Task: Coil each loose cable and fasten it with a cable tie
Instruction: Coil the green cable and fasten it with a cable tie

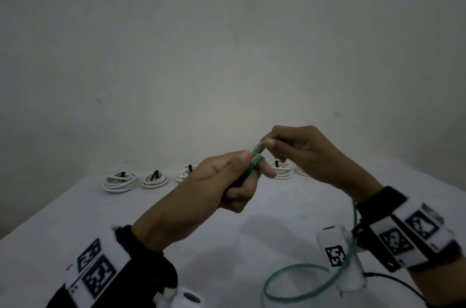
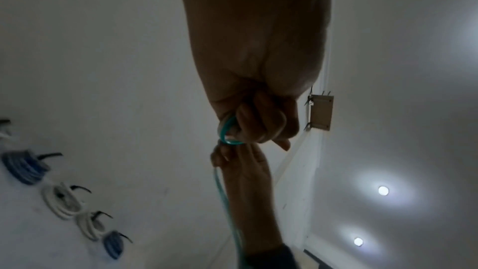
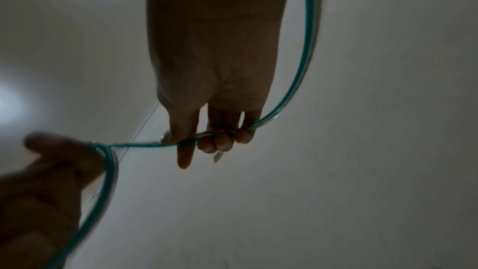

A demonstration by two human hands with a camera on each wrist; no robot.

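Observation:
A thin green cable (image 1: 297, 280) trails in a loose loop on the white table (image 1: 75, 207) at the lower right and rises past my right wrist. Both hands are raised above the table's middle. My left hand (image 1: 242, 171) grips small turns of the green cable (image 2: 227, 130) in curled fingers. Just beyond it, my right hand (image 1: 271, 146) pinches the same cable (image 3: 308, 52) between thumb and fingers, and the strand runs taut between the two hands. In the right wrist view the cable arcs down the wrist's side to the fingertips (image 3: 222, 142).
Several coiled white cables (image 1: 120, 181) with black ties (image 1: 154, 175) lie in a row along the table's far edge by the wall. The left wrist view shows blue coils (image 2: 23, 168) among the white ones. A black cord (image 1: 396, 280) runs off at the lower right.

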